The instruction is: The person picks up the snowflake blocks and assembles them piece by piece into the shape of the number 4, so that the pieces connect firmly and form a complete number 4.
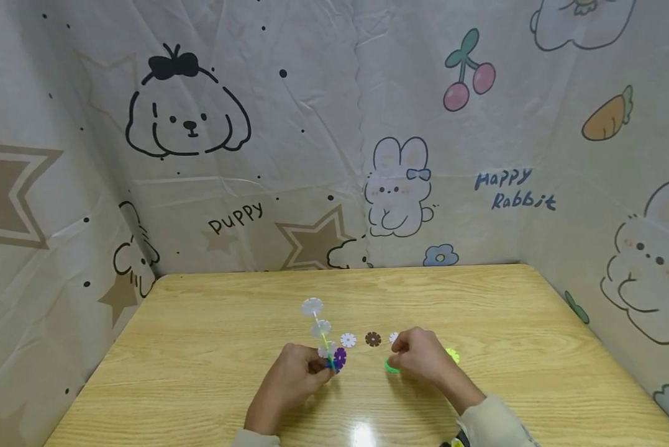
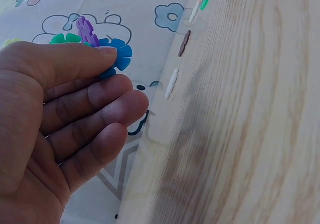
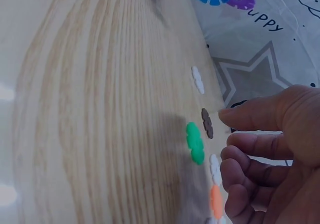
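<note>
In the head view my left hand (image 1: 296, 375) holds a chain of joined, notched snowflake discs that rises above its fingers. Thumb and fingers pinch a blue disc (image 2: 122, 56), with a purple disc (image 2: 87, 31) and a green one (image 2: 65, 37) attached beside it. Pale discs (image 1: 312, 306) form the chain's top. My right hand (image 1: 423, 357) hovers over the tabletop near a loose green disc (image 3: 195, 144). Its thumb and fingers are apart in the right wrist view, with nothing seen between them. A brown disc (image 1: 373, 339) lies just past the fingertips.
Loose discs lie in a row on the wooden table (image 1: 200, 347): a white one (image 1: 348, 339) left of the brown, another white one (image 3: 215, 169) and an orange one (image 3: 216, 201) by my right hand. A yellow disc (image 1: 453, 355) shows behind the right wrist. Printed cloth (image 1: 312, 155) surrounds the table.
</note>
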`<state>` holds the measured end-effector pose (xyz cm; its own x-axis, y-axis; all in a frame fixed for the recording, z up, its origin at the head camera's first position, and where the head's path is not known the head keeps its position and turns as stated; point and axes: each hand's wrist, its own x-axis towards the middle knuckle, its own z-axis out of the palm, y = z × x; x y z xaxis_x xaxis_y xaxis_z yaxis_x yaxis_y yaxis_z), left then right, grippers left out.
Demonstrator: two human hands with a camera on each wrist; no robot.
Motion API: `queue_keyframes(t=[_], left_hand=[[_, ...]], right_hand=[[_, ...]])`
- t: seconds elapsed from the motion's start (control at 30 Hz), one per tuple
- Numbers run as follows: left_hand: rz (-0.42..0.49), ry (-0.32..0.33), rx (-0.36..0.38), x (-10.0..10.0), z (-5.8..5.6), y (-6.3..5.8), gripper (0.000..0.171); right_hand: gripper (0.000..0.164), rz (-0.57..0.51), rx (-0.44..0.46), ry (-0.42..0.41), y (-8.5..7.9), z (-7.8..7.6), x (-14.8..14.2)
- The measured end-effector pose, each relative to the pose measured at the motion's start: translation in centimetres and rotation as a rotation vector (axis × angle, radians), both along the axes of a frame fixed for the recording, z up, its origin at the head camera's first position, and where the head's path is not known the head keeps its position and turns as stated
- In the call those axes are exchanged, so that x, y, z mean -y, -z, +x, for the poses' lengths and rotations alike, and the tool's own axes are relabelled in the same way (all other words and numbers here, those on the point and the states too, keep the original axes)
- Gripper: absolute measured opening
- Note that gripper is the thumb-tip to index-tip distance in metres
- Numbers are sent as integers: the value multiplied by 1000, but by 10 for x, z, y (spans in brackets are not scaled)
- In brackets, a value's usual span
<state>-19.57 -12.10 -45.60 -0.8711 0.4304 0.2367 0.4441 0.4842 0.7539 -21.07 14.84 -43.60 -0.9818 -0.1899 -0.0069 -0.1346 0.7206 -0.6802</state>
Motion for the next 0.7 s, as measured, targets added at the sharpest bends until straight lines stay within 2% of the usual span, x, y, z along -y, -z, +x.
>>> queue_keyframes(t=[0.27,0.5,0.7], left_hand=[[-5,9,-4,0,0,0,6],[4,9,10,1,1,1,5],[22,17,28,1,1,1,5]], right_hand=[[25,50,37,11,8,-3,-3],[21,57,35,2,17,-4,-4],[21,62,25,1,19,-5,-4]])
